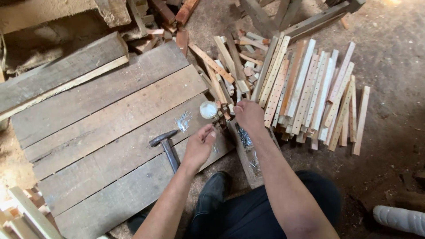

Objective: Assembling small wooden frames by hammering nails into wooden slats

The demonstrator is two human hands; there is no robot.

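My right hand (pixel 249 114) reaches forward to the near ends of a pile of thin wooden slats (pixel 305 93) drilled with rows of holes; its fingers curl at the slat ends, and whether it grips one I cannot tell. My left hand (pixel 200 144) hovers over the edge of the plank platform (pixel 106 128), fingers loosely curled, nothing visible in it. Next to it lie a hammer (pixel 166 145) and a small heap of nails (pixel 183 120). A small white round container (pixel 208 109) sits between the hands.
A narrow wooden box with nails (pixel 247 152) lies under my right forearm. Scrap wood (pixel 164 22) and a thick beam (pixel 57 75) sit at the back left. More slats (pixel 20 219) lie bottom left. Dirt floor (pixel 394 88) spreads to the right.
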